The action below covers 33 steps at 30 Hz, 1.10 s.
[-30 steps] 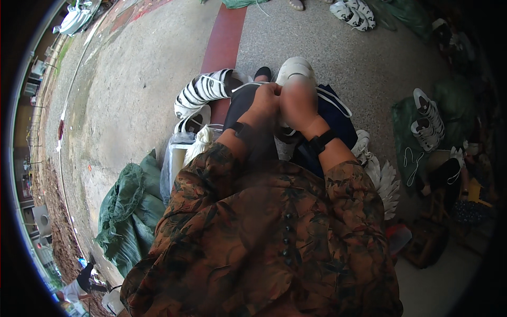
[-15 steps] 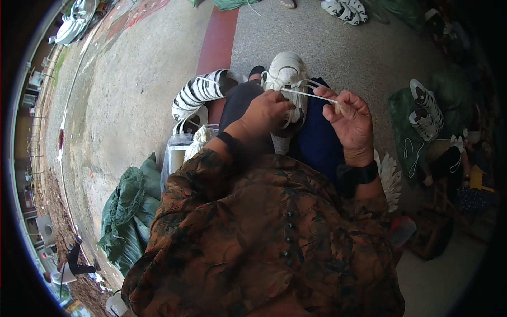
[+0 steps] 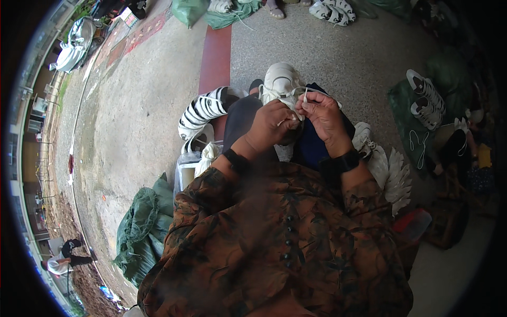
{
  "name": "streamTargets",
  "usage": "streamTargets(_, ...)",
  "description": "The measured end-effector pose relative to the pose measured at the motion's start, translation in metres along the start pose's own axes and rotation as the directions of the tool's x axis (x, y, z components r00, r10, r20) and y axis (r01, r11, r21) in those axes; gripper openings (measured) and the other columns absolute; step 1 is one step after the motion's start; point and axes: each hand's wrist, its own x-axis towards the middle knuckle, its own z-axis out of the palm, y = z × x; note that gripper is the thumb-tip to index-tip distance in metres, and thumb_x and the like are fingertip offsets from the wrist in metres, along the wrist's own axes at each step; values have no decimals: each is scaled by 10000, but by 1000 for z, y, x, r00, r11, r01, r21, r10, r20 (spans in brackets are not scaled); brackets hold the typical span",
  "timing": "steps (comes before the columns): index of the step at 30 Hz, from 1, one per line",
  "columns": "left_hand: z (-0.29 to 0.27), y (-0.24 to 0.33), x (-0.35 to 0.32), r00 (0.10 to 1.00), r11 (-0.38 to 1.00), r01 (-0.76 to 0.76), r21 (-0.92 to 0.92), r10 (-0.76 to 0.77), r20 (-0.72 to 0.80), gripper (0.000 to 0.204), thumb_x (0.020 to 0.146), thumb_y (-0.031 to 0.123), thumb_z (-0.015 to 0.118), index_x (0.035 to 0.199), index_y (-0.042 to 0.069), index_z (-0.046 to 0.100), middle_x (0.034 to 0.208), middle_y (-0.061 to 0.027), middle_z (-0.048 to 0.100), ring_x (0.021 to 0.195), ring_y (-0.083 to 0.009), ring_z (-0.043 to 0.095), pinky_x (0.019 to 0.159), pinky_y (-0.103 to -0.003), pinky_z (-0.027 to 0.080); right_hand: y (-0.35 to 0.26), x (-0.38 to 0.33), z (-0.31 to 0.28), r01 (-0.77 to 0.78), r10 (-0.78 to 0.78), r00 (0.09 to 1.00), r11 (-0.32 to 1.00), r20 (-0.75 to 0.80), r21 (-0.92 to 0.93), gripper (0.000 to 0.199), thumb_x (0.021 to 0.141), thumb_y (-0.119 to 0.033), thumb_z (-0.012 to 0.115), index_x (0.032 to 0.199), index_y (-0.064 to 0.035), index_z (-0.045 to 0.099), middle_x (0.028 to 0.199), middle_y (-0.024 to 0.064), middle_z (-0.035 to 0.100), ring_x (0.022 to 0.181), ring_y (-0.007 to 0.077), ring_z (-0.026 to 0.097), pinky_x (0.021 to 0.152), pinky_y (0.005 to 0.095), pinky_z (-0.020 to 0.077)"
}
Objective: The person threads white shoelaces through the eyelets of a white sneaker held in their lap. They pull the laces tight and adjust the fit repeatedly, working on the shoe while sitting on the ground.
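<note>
A white sneaker [image 3: 282,76] rests on my lap, its toe pointing away from me, between my dark-clad left leg and a blue cloth on the right. Just this side of its tongue, both hands meet. My right hand [image 3: 325,119] pinches a white shoelace [image 3: 305,96] between thumb and fingers, with a short end sticking up. Close beside it, my left hand [image 3: 268,127] is closed, fingertips pinched on a bit of white lace. Both hands cover the heel part of the sneaker.
Striped black-and-white shoes [image 3: 203,113] are stacked by my left knee, above a tub holding a white lace bundle [image 3: 208,157]. A green sack [image 3: 142,227] lies lower left. More white laces [image 3: 393,177] hang at my right. Farther right, shoes [image 3: 425,100] lie on green sacking near another person.
My right hand has come left and inward, bringing the stretched lace to my left hand. My left hand has moved slightly nearer to me. The view has shifted a little.
</note>
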Motion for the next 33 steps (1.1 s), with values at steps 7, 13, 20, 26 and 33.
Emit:
streamTargets(7,-1,10,14,857,770,309,-559,-480,-186,27,861,11,608,844,-8,617,816,-6,620,790,-77,546,732,-228,454,14,13,37,189,-195,980,973,-30,-135,103,849,-28,593,929,22,636,815,54,642,707,96,595,639,237,498)
streamTargets(13,-5,12,13,790,719,405,-566,-586,-179,51,847,33,629,877,14,666,793,-6,633,733,-61,530,692,-217,438,8,7,37,154,-130,988,879,85,-451,114,872,-63,563,892,0,656,672,16,613,569,47,530,529,203,437)
streamTargets(20,-5,9,5,774,604,445,-661,-631,-56,84,838,83,653,877,19,692,796,1,645,693,-52,504,642,-205,410,6,4,32,138,-72,989,787,133,-601,128,866,-74,565,844,12,657,612,15,585,522,50,507,464,207,398)
streamTargets(26,-5,11,0,743,596,516,-615,-669,-26,106,833,112,666,879,20,691,781,-5,647,685,-70,527,647,-238,436,5,1,32,110,17,984,721,177,-684,164,862,-75,549,731,6,605,574,10,544,519,58,491,465,230,376)
streamTargets(33,10,-17,-27,966,938,258,231,-257,-34,121,764,130,672,862,60,666,804,-69,642,774,-202,607,715,-304,486,31,15,-8,-37,15,998,935,-68,-353,159,880,-64,509,725,-44,538,627,-48,457,547,28,383,489,193,327)
